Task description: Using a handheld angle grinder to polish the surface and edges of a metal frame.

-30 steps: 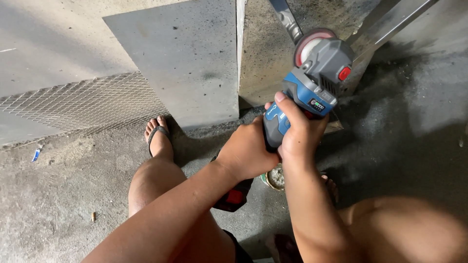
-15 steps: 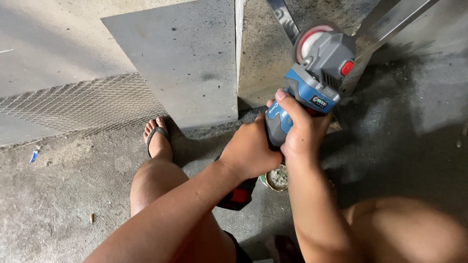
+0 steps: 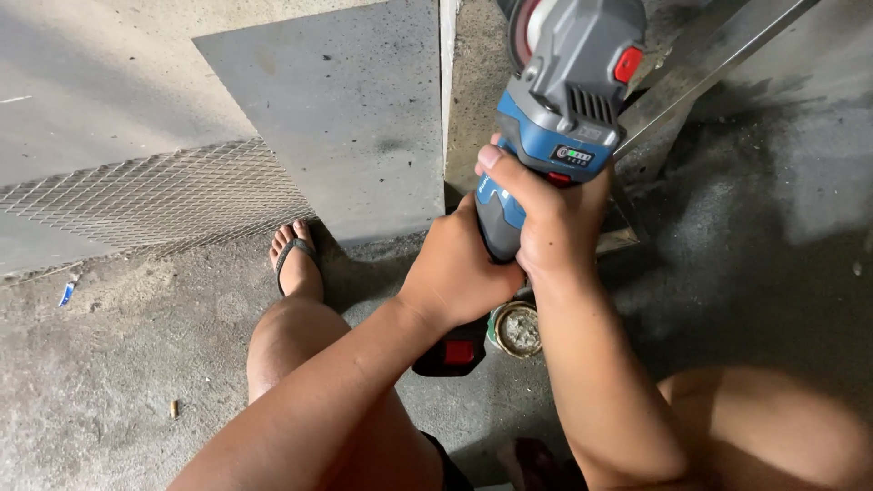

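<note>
The grinder [image 3: 559,100], blue in the body with a grey head and a red button, sits at about one o'clock in the view, its head raised toward the top edge and its disc [image 3: 526,27] only partly in frame. The right hand [image 3: 546,218] is clenched around the blue body just below the head, thumb over the near side. The left hand [image 3: 459,273] wraps the lower handle right beside it, the two hands touching; below them, at six o'clock from the grip, hangs the black battery [image 3: 450,350] with its red catch.

By the look of it, the step in hand is bringing the disc up to the metal bar [image 3: 700,68] that slants off at two o'clock; whether the disc touches it cannot be told. The next move would call for a steady two-handed hold and a slow, even approach of the disc edge.

Just beside the battery stands a small round can [image 3: 518,329]. At ten o'clock a grey panel [image 3: 336,127] leans upright, with wire mesh [image 3: 155,195] at nine o'clock and a foot in a sandal [image 3: 296,259] on the concrete floor [image 3: 91,382].
</note>
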